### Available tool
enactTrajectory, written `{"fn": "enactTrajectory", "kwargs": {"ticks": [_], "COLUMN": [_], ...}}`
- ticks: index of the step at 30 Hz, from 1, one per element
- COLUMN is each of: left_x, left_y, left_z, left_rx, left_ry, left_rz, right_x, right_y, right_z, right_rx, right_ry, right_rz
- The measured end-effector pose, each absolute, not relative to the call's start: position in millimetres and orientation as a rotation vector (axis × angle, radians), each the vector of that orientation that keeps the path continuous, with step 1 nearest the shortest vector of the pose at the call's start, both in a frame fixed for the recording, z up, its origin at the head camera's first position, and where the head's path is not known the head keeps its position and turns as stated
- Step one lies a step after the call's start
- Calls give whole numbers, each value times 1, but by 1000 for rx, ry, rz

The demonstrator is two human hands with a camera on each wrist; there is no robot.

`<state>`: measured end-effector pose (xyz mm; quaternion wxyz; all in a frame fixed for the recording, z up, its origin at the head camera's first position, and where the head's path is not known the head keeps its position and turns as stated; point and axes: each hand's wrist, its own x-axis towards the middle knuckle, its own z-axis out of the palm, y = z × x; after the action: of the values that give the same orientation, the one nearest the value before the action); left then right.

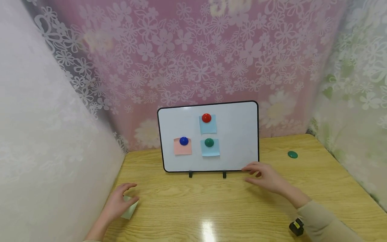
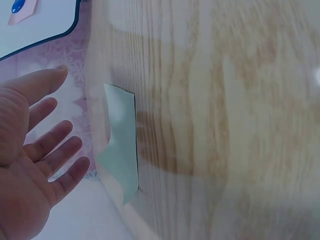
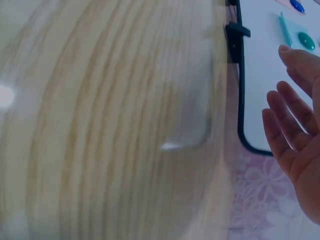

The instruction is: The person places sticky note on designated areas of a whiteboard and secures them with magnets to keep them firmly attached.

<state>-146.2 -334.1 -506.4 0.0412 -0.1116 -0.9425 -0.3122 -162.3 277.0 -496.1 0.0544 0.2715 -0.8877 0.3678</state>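
My left hand [image 1: 116, 203] hovers with relaxed fingers over a pale green sticky note [image 2: 122, 137] that lies on the table at the left. Nothing is in its grasp. My right hand [image 1: 266, 178], also holding nothing, is in front of the lower right corner of a whiteboard [image 1: 237, 137]; whether a fingertip touches the frame I cannot tell. On the board, a red magnet [image 1: 206, 118] pins a blue note [image 1: 208, 127], a green magnet [image 1: 209, 142] pins another blue note [image 1: 210, 152], and a blue magnet [image 1: 183, 140] pins a pink note [image 1: 182, 150].
Two small black feet [image 1: 224, 174] support the whiteboard on the wooden table [image 1: 181, 205]. A loose green magnet [image 1: 292, 154] lies at the back right. Beside my right sleeve is a small black object with a yellow mark [image 1: 296, 227]. Patterned curtains [image 1: 193, 60] enclose the table.
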Motion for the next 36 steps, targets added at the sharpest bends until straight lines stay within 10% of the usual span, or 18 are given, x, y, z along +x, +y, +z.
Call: {"fn": "enactTrajectory", "kwargs": {"ticks": [36], "left_x": [-132], "left_y": [-355], "left_z": [-509], "left_rx": [-357], "left_ry": [-2930], "left_rz": [-789], "right_x": [-190], "right_y": [437], "right_z": [-515], "right_rx": [316], "right_ry": [-2995], "right_rz": [707]}}
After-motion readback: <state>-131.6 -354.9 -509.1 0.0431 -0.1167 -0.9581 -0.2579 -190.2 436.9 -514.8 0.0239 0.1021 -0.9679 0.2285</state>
